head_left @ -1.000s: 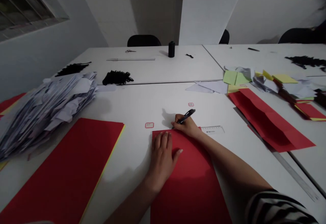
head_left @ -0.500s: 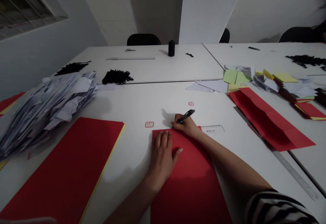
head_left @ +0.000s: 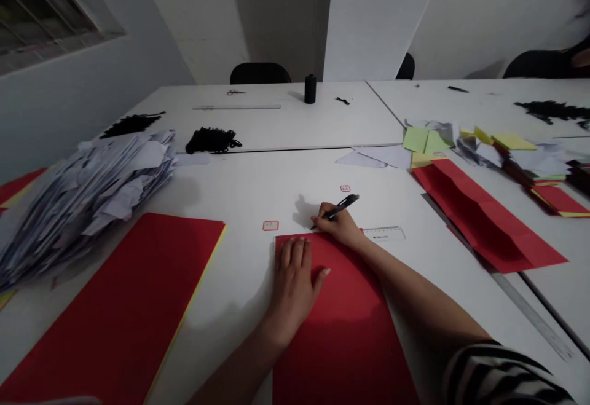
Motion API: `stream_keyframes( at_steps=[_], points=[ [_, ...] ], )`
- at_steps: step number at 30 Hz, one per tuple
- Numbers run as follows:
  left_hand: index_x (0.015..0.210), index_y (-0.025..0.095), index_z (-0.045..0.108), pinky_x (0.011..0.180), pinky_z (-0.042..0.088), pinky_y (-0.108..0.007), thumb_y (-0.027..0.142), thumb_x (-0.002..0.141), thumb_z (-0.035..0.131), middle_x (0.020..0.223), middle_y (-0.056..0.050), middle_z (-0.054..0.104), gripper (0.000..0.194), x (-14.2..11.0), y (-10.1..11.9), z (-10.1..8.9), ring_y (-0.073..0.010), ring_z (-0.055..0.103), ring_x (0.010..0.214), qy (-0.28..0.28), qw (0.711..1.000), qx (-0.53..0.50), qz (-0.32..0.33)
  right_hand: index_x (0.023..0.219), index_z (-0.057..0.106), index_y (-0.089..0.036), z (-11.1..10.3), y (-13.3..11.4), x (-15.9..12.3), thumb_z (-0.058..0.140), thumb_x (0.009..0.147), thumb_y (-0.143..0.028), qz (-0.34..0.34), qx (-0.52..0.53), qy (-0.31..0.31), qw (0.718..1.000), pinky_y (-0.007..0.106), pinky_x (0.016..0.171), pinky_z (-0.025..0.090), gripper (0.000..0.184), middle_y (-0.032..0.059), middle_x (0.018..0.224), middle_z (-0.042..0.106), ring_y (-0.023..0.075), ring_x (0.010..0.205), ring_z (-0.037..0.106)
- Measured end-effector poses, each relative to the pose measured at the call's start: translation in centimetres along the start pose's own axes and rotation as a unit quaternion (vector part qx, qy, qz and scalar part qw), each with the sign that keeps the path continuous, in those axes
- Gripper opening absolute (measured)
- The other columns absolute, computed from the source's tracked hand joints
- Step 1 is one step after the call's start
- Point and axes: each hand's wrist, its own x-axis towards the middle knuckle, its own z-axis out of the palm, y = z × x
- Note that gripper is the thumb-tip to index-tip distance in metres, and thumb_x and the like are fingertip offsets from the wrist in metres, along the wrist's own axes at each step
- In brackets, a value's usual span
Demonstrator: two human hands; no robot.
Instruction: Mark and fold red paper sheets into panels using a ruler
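Observation:
Flat on the red sheet [head_left: 341,331] rests my left hand [head_left: 294,282], its fingers stretched toward the far edge and the thumb out to the right. My right hand [head_left: 338,225] is closed around a black pen [head_left: 342,206], whose tip points down near the sheet's far edge. Whether the tip touches is too small to tell. A clear ruler [head_left: 387,233] lies along that edge, showing to the right of the sheet; its middle is hidden by paper and hand. Two small red-bordered labels [head_left: 270,225] lie just beyond the sheet.
At left are a stack of red and yellow sheets [head_left: 124,294] and a heap of white papers [head_left: 106,190]. A folded red sheet [head_left: 483,214] and a long ruler [head_left: 534,316] lie at right. Farther back are black yarn [head_left: 212,140], a thread spool [head_left: 310,89] and scissors [head_left: 236,92].
My right hand and the pen have shifted slightly, and the pen leans a little more to the right. My left hand stays in place on the red sheet.

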Motion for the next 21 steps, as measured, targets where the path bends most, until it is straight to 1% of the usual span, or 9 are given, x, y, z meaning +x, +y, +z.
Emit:
stream_keyframes(
  at_steps=[3,5,6,8,10,12,14,16,21],
  points=[
    [0.134,0.011,0.048,0.104,0.040,-0.052,0.046,0.091,0.052,0.133,-0.015,0.053,0.056,0.0,0.0,0.0,-0.0346,0.043,0.127,0.003,1.000,0.003,-0.002,0.073,0.056,-0.020,-1.5,-0.8,0.0,0.064,0.081,-0.047,-0.008,0.050,0.054,0.997,0.026,0.055,0.044,0.030,-0.0007,0.063,0.060,0.0123,0.057,0.052],
    [0.135,0.012,0.048,0.104,0.040,-0.052,0.046,0.091,0.051,0.134,-0.015,0.053,0.056,-0.1,0.0,0.0,-0.0345,0.043,0.126,0.008,1.000,0.003,0.002,0.087,0.064,-0.019,-2.4,-1.2,-0.6,0.063,0.084,-0.048,-0.027,0.020,0.056,0.998,0.028,0.060,0.049,0.029,0.0029,0.075,0.068,0.0144,0.062,0.060],
    [0.135,0.012,0.048,0.104,0.039,-0.052,0.046,0.091,0.051,0.134,-0.015,0.053,0.056,-0.1,-0.1,0.1,-0.0346,0.043,0.127,0.011,1.000,0.002,0.004,0.094,0.066,-0.020,-2.6,-1.3,-1.1,0.061,0.086,-0.046,-0.045,-0.017,0.041,0.998,0.030,0.065,0.052,0.027,0.0043,0.082,0.070,0.0158,0.068,0.064],
    [0.135,0.012,0.047,0.105,0.039,-0.053,0.046,0.091,0.051,0.134,-0.015,0.052,0.056,-0.2,-0.1,0.2,-0.0345,0.042,0.127,0.016,1.000,0.000,0.007,0.101,0.069,-0.025,-2.7,-1.0,-2.4,0.057,0.091,-0.038,-0.103,-0.112,-0.016,0.988,0.034,0.078,0.054,0.020,0.0050,0.094,0.073,0.0187,0.084,0.067],
    [0.136,0.012,0.046,0.105,0.038,-0.053,0.046,0.091,0.052,0.135,-0.015,0.052,0.056,-0.2,-0.3,0.4,-0.0342,0.041,0.128,0.021,1.000,-0.002,0.007,0.106,0.069,-0.027,-2.2,-0.6,-3.7,0.053,0.094,-0.025,-0.172,-0.196,-0.079,0.962,0.037,0.090,0.051,0.021,0.0044,0.103,0.073,0.0206,0.101,0.064],
    [0.136,0.011,0.045,0.106,0.038,-0.052,0.046,0.091,0.052,0.136,-0.015,0.050,0.057,-0.3,-0.4,0.6,-0.0338,0.040,0.129,0.029,1.000,-0.003,0.007,0.113,0.067,-0.027,-1.6,-0.1,-4.6,0.052,0.093,-0.016,-0.215,-0.250,-0.108,0.938,0.039,0.094,0.050,0.027,0.0048,0.109,0.072,0.0216,0.110,0.060],
    [0.135,0.010,0.045,0.106,0.038,-0.052,0.046,0.091,0.053,0.137,-0.016,0.049,0.058,-0.4,-0.5,0.8,-0.0337,0.039,0.130,0.037,0.999,-0.001,0.008,0.118,0.065,-0.026,-1.3,0.2,-5.1,0.054,0.092,-0.013,-0.229,-0.283,-0.109,0.925,0.041,0.095,0.049,0.031,0.0055,0.112,0.071,0.0222,0.113,0.059],
    [0.135,0.009,0.044,0.106,0.039,-0.053,0.048,0.091,0.052,0.138,-0.018,0.048,0.060,-0.5,-0.6,1.0,-0.0344,0.039,0.130,0.047,0.999,0.008,0.010,0.118,0.064,-0.026,-1.6,0.3,-5.3,0.056,0.091,-0.013,-0.230,-0.301,-0.109,0.919,0.042,0.094,0.050,0.032,0.0054,0.112,0.071,0.0224,0.111,0.059],
    [0.138,0.006,0.041,0.104,0.041,-0.054,0.048,0.092,0.051,0.139,-0.019,0.047,0.063,-0.7,-0.6,1.5,-0.0359,0.040,0.129,0.073,0.996,0.039,0.024,0.117,0.065,-0.024,-4.3,0.5,-6.5,0.051,0.093,-0.010,-0.202,-0.312,-0.090,0.924,0.040,0.097,0.048,0.032,0.0056,0.113,0.070,0.0220,0.115,0.057]
  ],
)
